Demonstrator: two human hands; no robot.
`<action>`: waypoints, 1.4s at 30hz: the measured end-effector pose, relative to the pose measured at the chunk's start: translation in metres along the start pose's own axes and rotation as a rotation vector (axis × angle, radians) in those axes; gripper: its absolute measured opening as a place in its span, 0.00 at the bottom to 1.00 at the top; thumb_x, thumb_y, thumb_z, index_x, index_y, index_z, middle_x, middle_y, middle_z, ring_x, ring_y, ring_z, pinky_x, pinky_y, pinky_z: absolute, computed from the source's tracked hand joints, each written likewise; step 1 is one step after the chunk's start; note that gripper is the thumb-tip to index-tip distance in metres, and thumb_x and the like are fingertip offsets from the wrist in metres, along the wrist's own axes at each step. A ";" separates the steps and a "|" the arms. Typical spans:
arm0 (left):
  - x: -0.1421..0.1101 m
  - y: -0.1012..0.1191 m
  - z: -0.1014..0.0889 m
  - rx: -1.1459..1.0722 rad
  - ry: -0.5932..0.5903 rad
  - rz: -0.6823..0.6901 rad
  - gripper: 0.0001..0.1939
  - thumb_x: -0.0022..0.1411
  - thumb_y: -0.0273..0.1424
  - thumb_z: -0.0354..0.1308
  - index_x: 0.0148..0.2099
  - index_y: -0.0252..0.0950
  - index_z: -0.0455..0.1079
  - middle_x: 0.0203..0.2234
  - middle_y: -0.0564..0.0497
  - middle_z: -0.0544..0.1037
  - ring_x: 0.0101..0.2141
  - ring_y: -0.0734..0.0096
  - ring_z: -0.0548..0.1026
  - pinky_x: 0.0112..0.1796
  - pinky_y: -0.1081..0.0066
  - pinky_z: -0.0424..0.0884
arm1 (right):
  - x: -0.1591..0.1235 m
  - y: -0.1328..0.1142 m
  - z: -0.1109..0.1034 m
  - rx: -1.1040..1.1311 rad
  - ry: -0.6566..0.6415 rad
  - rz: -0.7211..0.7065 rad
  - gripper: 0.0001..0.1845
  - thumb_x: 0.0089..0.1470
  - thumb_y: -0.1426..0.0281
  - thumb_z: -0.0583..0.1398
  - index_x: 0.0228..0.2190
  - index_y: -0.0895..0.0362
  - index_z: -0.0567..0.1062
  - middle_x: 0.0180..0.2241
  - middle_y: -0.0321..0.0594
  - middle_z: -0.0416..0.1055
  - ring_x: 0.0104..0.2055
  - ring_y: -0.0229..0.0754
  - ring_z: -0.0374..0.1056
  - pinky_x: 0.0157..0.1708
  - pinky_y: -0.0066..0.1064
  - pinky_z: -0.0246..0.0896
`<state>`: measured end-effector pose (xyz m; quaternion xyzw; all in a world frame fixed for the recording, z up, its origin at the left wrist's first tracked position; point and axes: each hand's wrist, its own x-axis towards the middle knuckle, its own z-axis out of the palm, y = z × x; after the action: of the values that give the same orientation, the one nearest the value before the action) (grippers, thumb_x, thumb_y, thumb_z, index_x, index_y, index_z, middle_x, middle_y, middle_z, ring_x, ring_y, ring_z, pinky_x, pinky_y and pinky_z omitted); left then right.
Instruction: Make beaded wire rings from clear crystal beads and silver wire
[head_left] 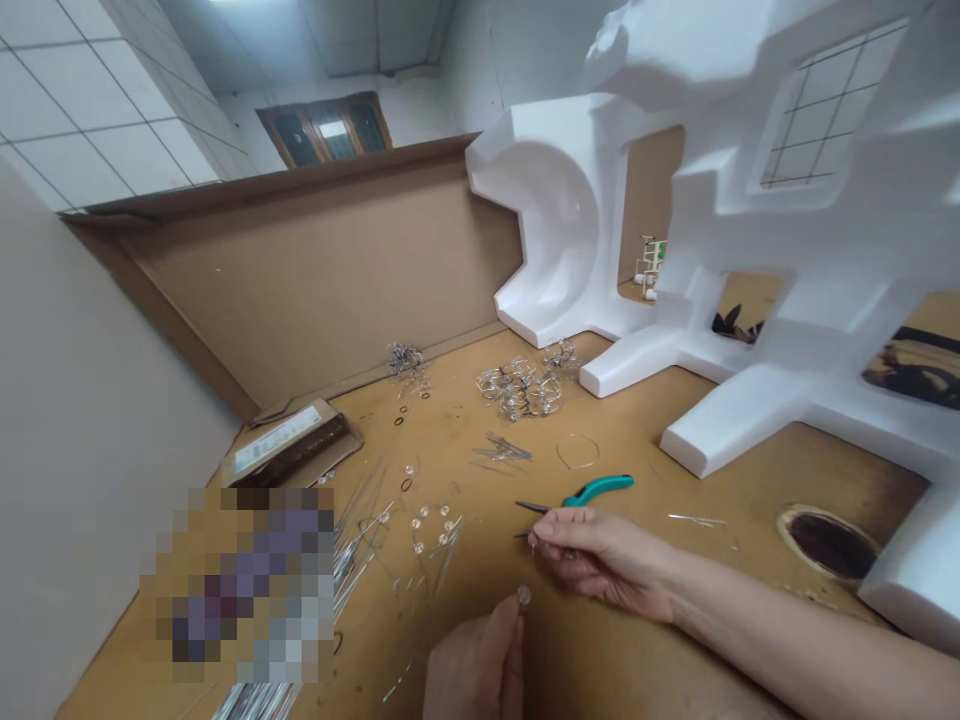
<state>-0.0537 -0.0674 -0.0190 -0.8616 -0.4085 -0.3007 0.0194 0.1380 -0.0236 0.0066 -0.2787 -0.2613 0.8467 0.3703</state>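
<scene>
We have a bare left hand (475, 662), a bare right hand (604, 562) and a slender, uncovered right forearm (780, 622).

Left hand (476, 662) cut off, seemingly purple object (259, 565) pixelated

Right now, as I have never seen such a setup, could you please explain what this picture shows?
There is no machine: a person works with two bare hands, seen by one camera worn on the head, looking forward and down. On the brown table lie clear round beads, thin silver wires and a cluster of silver wire loops. A large white moulded piece stands to the right. The left hand pinches a small clear bead. The right hand has its fingers together beside teal-handled pliers; what it pinches is too small to tell. A patch at left is pixelated.
</scene>
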 end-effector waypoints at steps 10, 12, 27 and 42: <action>-0.005 -0.003 0.009 0.029 0.104 0.025 0.15 0.65 0.31 0.39 0.41 0.36 0.67 0.15 0.54 0.72 0.15 0.75 0.71 0.16 0.79 0.61 | 0.000 -0.004 0.000 0.085 -0.018 0.040 0.04 0.47 0.74 0.61 0.27 0.63 0.72 0.24 0.38 0.66 0.16 0.23 0.52 0.13 0.16 0.34; -0.005 -0.003 0.010 0.024 0.098 0.020 0.14 0.65 0.31 0.40 0.40 0.36 0.67 0.14 0.54 0.72 0.15 0.75 0.71 0.16 0.79 0.61 | 0.000 -0.004 0.000 0.063 -0.019 0.032 0.06 0.49 0.73 0.60 0.30 0.65 0.73 0.23 0.38 0.65 0.16 0.23 0.51 0.13 0.16 0.34; -0.002 0.000 0.012 -0.015 0.065 0.037 0.16 0.65 0.31 0.38 0.36 0.35 0.67 0.13 0.54 0.71 0.14 0.77 0.69 0.15 0.81 0.59 | 0.000 -0.001 0.001 -0.019 -0.003 0.018 0.09 0.48 0.70 0.61 0.28 0.65 0.73 0.20 0.35 0.65 0.14 0.23 0.50 0.13 0.17 0.34; 0.010 0.011 -0.011 -0.071 -0.030 0.002 0.17 0.65 0.30 0.39 0.34 0.37 0.68 0.16 0.52 0.73 0.17 0.75 0.72 0.21 0.80 0.67 | -0.004 0.004 0.012 -0.395 0.064 -0.106 0.12 0.37 0.69 0.67 0.26 0.62 0.73 0.17 0.31 0.65 0.13 0.24 0.49 0.11 0.22 0.34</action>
<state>-0.0462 -0.0711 -0.0027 -0.8667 -0.3968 -0.3018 -0.0172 0.1297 -0.0318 0.0137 -0.3584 -0.4248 0.7490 0.3606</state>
